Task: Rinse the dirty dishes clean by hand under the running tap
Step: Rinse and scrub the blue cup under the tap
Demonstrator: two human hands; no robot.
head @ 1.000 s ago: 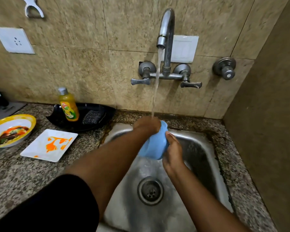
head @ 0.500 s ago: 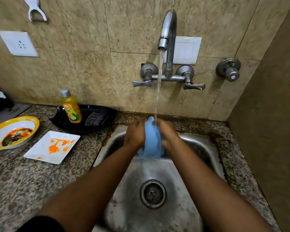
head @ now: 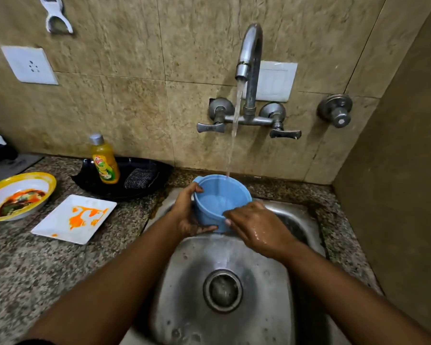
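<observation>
Upright, blue cup (head: 220, 195) under tap stream, left hand (head: 187, 215) and right hand (head: 256, 227) fingers closed around it

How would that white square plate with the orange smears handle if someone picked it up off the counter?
The square plate looks stiff and glazed, so it would probably keep its shape but could chip if dropped. The orange smears suggest a greasy surface, likely slippery in a wet grip. It lies flat on the counter with a low rim, so fingers may need to slide under an edge.
</observation>
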